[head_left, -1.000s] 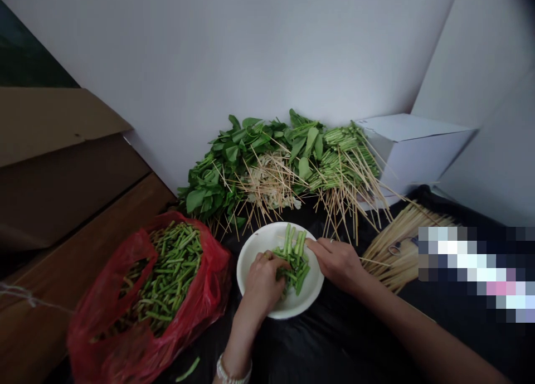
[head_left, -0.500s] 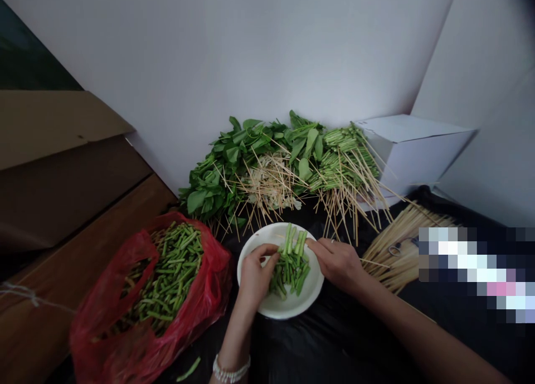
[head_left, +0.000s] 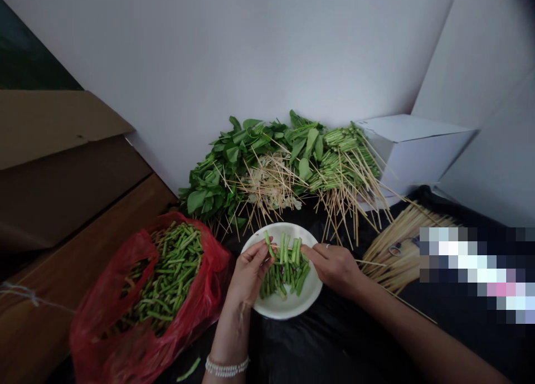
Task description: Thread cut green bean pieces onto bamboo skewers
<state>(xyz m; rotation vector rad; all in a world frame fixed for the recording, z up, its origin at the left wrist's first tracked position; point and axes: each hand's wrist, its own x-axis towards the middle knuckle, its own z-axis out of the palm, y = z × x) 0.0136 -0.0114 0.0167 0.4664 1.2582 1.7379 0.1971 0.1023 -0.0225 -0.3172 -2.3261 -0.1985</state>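
Observation:
My left hand point(head_left: 247, 272) pinches a short green stem piece point(head_left: 268, 240) at the pointed end of a thin wooden skewer. Several green stem pieces point(head_left: 285, 247) sit side by side across that skewer point(head_left: 371, 262). Closed around the skewer is my right hand point(head_left: 338, 266), and its blunt end sticks out behind the hand to the right. Both hands are over a white bowl point(head_left: 311, 301), where more cut green stems point(head_left: 273, 281) lie. The fingertips partly hide the skewer.
A red plastic bag point(head_left: 217, 283) full of cut stems stands left. Behind the bowl lie leafy greens point(head_left: 204, 189) and skewered stems point(head_left: 334, 169). Loose skewers point(head_left: 393, 244) with scissors point(head_left: 394, 250) are at right. A white box point(head_left: 426, 155) and a cardboard box point(head_left: 54, 189) flank the wall.
My left hand has shifted left from the stems on the skewer and now holds another stem piece at the tip. The right hand stays nearly in place, with the skewered pieces slightly lower.

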